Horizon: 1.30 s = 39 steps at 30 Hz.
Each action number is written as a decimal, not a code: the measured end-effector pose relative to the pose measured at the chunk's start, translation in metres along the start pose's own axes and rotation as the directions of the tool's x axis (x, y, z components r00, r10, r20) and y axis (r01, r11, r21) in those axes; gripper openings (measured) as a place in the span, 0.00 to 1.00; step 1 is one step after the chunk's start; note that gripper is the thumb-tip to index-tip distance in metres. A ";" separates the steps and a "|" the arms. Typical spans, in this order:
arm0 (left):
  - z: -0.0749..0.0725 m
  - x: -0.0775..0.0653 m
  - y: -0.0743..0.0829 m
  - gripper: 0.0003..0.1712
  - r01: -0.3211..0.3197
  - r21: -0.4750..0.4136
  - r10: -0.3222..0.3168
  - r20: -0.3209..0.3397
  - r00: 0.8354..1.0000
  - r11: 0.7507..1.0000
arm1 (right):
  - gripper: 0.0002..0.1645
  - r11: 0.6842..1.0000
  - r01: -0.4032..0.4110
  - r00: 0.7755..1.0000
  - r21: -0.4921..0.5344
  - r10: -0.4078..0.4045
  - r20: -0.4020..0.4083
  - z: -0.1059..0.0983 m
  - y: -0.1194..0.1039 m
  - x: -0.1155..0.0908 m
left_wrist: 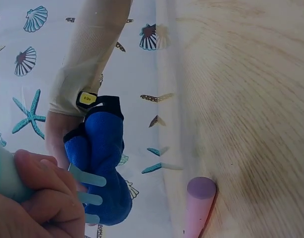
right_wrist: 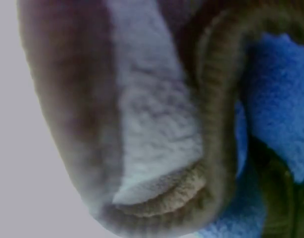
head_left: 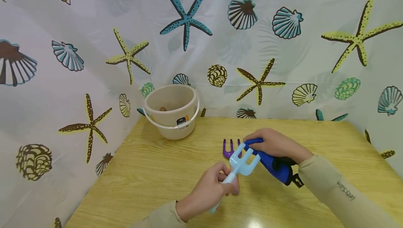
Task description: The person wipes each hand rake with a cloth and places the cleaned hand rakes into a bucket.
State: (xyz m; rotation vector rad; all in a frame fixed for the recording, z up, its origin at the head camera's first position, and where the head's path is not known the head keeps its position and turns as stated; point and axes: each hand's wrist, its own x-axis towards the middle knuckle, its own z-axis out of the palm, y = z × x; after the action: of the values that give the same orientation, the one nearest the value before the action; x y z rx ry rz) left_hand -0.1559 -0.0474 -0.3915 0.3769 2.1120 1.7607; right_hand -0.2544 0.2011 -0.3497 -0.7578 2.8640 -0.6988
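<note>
Sheeting [head_left: 94, 46], pale and printed with shells and starfish, hangs from the left edge across the upper frame behind a wood-grained table [head_left: 135, 186]. Left of centre, a cream bucket [head_left: 167, 119] stands upright near the table's back edge, its clear handle lowered across the front; a small brown object [head_left: 162, 109] shows inside. At lower centre, the left hand [head_left: 209, 189], its fingers curled closed, grips a light-blue fork [head_left: 240, 165] by the handle, tines towards upper right. Just behind, a purple fork [head_left: 228, 154] lies on the table; a pink handle [left_wrist: 200, 213] rests there too, and I cannot tell whether the two are joined. Right of centre, the right hand [head_left: 274, 144] grips the upper end of a blue cloth [head_left: 277, 172] with dark trim, fingers bent over it. The fork's tines overlap this cloth; contact is unclear. A beige sleeve [head_left: 340, 189] fills the lower right.
</note>
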 end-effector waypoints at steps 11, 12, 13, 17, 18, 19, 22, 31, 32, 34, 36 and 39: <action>-0.002 0.008 0.001 0.11 0.015 0.013 -0.015 -0.002 1.000 1.000 | 0.15 0.946 0.050 0.955 -0.321 -0.139 -0.263 0.006 -0.033 -0.024; -0.002 0.009 0.001 0.11 0.020 0.017 -0.020 -0.001 1.000 1.000 | 0.15 0.926 0.053 0.944 -0.375 -0.168 -0.282 0.010 -0.036 -0.025; -0.002 0.009 0.000 0.11 0.027 0.018 -0.027 0.000 1.000 0.999 | 0.16 0.905 0.059 0.935 -0.421 -0.198 -0.295 0.013 -0.040 -0.026; -0.002 0.011 0.000 0.11 0.041 0.017 -0.041 0.012 0.999 0.999 | 0.18 0.833 0.088 0.903 -0.547 -0.298 -0.309 0.025 -0.047 -0.031; -0.002 0.011 0.000 0.11 0.040 0.017 -0.040 0.018 0.999 0.999 | 0.19 0.817 0.096 0.896 -0.569 -0.320 -0.308 0.027 -0.048 -0.032; -0.002 0.011 0.000 0.11 0.037 0.015 -0.038 0.021 0.999 0.999 | 0.20 0.804 0.103 0.889 -0.586 -0.338 -0.308 0.029 -0.049 -0.034; -0.001 0.012 0.000 0.10 0.033 0.023 -0.033 0.026 0.999 0.999 | 0.25 0.785 0.132 0.867 -0.605 -0.387 -0.313 0.032 -0.053 -0.039; 0.000 0.014 0.000 0.11 0.012 0.056 -0.011 -0.009 1.000 0.998 | 0.23 0.855 0.214 0.870 -0.473 -0.387 -0.305 0.043 -0.065 -0.047; 0.001 0.013 -0.001 0.11 0.007 0.062 -0.006 -0.010 1.000 0.998 | 0.24 0.865 0.198 0.881 -0.462 -0.363 -0.302 0.044 -0.064 -0.046; 0.002 0.013 -0.003 0.11 -0.004 0.075 0.004 -0.010 1.000 0.997 | 0.25 0.882 0.169 0.899 -0.440 -0.321 -0.298 0.046 -0.062 -0.044; 0.003 0.013 -0.004 0.11 -0.008 0.091 0.008 -0.006 1.000 0.996 | 0.25 0.893 0.149 0.910 -0.425 -0.292 -0.295 0.047 -0.058 -0.041; 0.003 0.012 -0.006 0.10 -0.012 0.110 0.011 0.005 1.000 0.994 | 0.26 0.896 0.129 0.907 -0.426 -0.279 -0.314 0.050 -0.054 -0.036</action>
State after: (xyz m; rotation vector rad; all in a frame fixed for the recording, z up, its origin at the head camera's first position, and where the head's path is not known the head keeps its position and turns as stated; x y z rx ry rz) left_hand -0.1654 -0.0405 -0.3993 0.4233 2.2140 1.6520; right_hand -0.1884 0.1567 -0.3700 -1.1063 3.3622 -0.2937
